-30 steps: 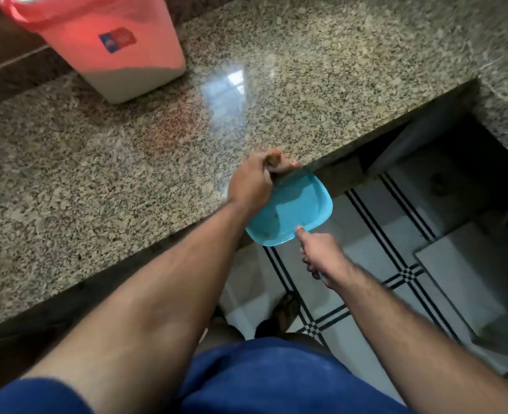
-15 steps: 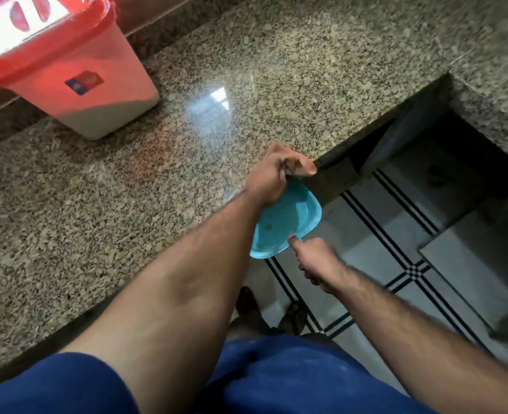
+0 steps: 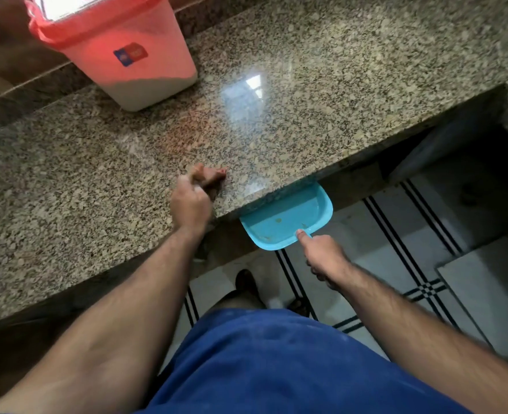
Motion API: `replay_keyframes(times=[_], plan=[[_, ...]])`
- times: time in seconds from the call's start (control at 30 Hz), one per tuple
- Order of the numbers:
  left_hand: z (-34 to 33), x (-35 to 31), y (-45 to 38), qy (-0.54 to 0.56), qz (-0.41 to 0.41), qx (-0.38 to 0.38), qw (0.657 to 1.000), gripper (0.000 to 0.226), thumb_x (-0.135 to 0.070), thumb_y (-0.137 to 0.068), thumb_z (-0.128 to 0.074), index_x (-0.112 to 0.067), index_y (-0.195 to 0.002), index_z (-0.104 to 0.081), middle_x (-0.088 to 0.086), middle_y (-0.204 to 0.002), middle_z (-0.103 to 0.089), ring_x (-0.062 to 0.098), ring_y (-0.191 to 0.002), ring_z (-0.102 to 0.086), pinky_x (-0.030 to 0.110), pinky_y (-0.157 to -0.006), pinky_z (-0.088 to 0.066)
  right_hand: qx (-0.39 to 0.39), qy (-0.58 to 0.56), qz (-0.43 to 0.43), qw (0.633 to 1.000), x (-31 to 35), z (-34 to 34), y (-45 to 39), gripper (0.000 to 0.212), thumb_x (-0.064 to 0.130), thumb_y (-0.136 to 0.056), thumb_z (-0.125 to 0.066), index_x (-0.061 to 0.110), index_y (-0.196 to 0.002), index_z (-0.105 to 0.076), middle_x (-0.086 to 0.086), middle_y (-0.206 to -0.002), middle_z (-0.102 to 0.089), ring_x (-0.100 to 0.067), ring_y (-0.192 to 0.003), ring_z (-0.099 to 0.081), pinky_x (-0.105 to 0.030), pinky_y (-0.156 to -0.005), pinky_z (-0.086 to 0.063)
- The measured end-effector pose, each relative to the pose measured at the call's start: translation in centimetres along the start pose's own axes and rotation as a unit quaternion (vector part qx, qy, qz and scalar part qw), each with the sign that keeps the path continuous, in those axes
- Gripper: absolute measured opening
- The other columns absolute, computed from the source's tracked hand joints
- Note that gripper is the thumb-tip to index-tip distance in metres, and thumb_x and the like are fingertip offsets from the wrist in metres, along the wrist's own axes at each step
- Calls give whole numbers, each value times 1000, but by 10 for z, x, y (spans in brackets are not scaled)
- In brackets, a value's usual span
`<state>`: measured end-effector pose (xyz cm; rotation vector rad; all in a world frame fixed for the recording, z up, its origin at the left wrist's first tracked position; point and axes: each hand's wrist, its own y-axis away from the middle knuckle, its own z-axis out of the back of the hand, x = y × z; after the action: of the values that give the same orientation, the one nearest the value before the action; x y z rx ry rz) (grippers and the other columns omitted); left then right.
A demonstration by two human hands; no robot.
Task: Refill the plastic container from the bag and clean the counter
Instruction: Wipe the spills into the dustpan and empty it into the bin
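Note:
A red-lidded plastic container [image 3: 121, 52], part filled with white powder, stands at the back left of the speckled granite counter [image 3: 306, 85]. My right hand [image 3: 321, 258] holds a blue dustpan [image 3: 285, 219] by its handle, its front edge tucked under the counter's front edge. A few brown crumbs lie in the pan. My left hand [image 3: 193, 198] rests on the counter near the edge, left of the dustpan, fingers curled with the fingertips on the stone; it is blurred. No bag is in view.
The counter has a recessed gap [image 3: 470, 138] at the right, open to the tiled floor [image 3: 396, 249] below. My feet and blue shorts [image 3: 276, 369] are at the bottom. A dark wall [image 3: 8, 55] runs behind the container.
My left hand has left the dustpan and moved left onto the counter. The dustpan now sits level under the counter edge instead of tilted.

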<state>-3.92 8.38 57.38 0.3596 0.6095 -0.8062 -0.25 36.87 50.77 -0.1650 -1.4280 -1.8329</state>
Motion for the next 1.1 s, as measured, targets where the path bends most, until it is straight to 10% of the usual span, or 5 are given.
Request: replay_keyframes(times=[0.23, 0.53, 0.7, 0.83, 1.1], plan=[[-57, -81, 34, 50, -156, 208, 964, 36, -18, -103, -44, -25, -127, -70, 1, -126, -73, 13, -108, -66, 38, -101, -56, 2, 24, 5, 1000, 0, -13, 2, 57, 77, -90, -49, 23, -73, -55, 0, -68, -60, -23, -54, -50, -27, -48, -33], [-48, -85, 19, 44, -114, 82, 989, 30, -23, -104, -41, -22, -125, -63, -12, -93, -60, 4, -76, -54, 28, -64, -46, -21, 32, 21, 999, -7, -13, 13, 63, 74, -95, -46, 17, -73, -61, -1, -65, -61, -25, -56, -53, -32, -52, -38], [-53, -59, 76, 69, -195, 186, 961, 35, -2, -99, -46, -32, -95, -65, -19, -105, -63, 3, -101, -59, 39, -107, -54, -45, 47, 22, 998, -9, -26, 24, 62, 77, -93, -44, 20, -78, -63, -3, -74, -65, -28, -64, -58, -32, -54, -41], [-37, -30, 81, 98, -115, 220, 964, 29, -26, -98, -41, -20, -115, -64, 5, -104, -70, 29, -98, -68, 47, -88, -59, -38, 25, 27, 999, -20, -46, 35, 64, 77, -93, -47, 18, -77, -65, -2, -67, -60, -26, -59, -55, -36, -55, -42], [96, 94, 115, 374, 121, 83, 916, 20, -26, -100, -44, -16, -97, -61, 3, -47, -53, 15, -34, -48, 23, -38, -40, 23, 85, 78, 993, -40, -149, 94, 66, 69, -100, -49, 10, -77, -66, -7, -62, -61, -28, -54, -56, -36, -54, -45]])
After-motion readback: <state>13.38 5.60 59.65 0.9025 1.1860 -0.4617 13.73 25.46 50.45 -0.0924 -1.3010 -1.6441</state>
